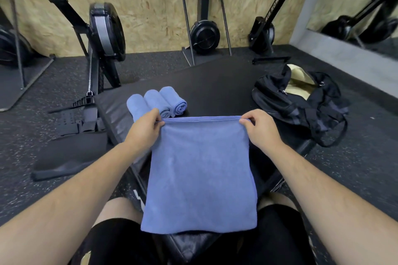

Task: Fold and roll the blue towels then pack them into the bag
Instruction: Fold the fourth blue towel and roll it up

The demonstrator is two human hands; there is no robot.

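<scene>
A blue towel (200, 174) hangs flat in front of me, folded over, with its lower edge above my knees. My left hand (145, 127) pinches its top left corner and my right hand (257, 128) pinches its top right corner, so the top edge is stretched straight between them. Three rolled blue towels (158, 102) lie side by side on the black padded bench (215, 90), just beyond my left hand. A black bag (301, 103) rests at the bench's right end, unzipped, showing a yellowish lining.
Rowing machines (105, 32) stand on the dark speckled rubber floor (32, 135) to the left and along the plywood back wall. A mirror (366, 6) leans at the far right. My legs in black shorts straddle the near end of the bench.
</scene>
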